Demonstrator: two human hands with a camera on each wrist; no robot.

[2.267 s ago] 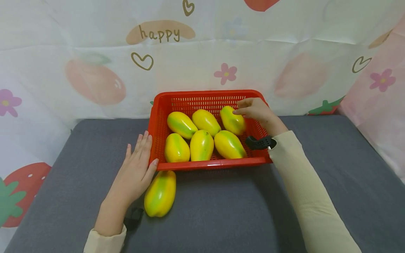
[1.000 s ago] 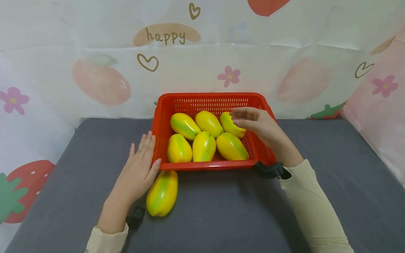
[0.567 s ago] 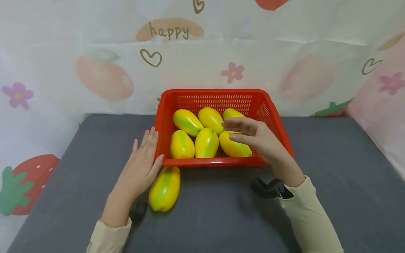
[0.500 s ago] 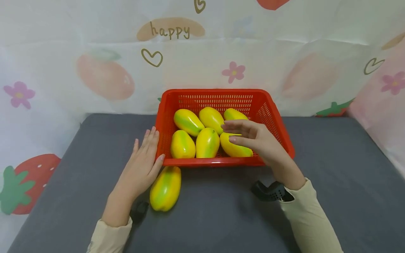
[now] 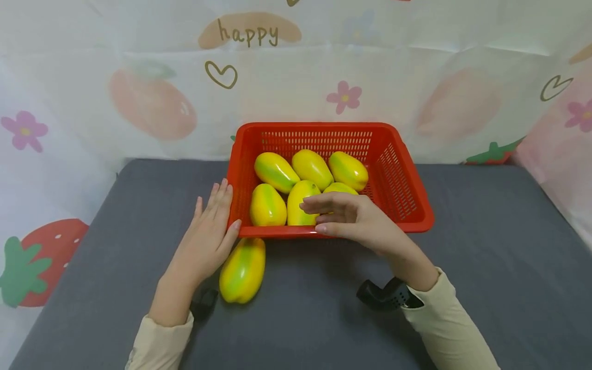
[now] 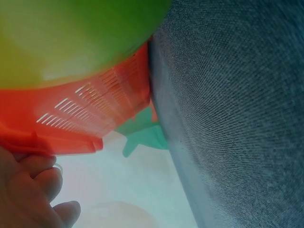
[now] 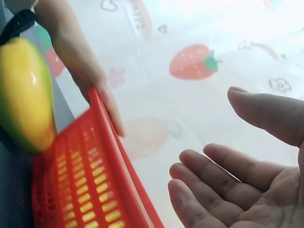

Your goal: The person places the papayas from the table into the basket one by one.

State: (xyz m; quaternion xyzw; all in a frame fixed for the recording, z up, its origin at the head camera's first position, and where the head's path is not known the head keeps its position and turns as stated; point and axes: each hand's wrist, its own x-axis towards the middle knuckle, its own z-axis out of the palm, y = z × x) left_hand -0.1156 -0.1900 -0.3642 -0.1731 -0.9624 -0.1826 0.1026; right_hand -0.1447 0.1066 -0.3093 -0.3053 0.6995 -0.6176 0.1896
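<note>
A red plastic basket with slotted walls stands on the grey cloth and holds several yellow-green papayas in two rows. My left hand lies with straight fingers along the basket's left rim, the thumb at its front left corner. One more papaya lies on the cloth in front of that corner, beside the left thumb. Over the front rim hovers my right hand, fingers loosely bent and apart from the thumb, holding nothing. It hides part of the front-row papayas. In the right wrist view its palm shows bare.
The grey cloth-covered table extends on both sides of the basket. Close behind the basket hangs a white printed sheet, with a pink one at the right. A black strap is on the right wrist.
My right hand has drawn back from the back right papaya toward the front rim, moving down and left in the head view. My left hand has stayed at the basket's left rim.
</note>
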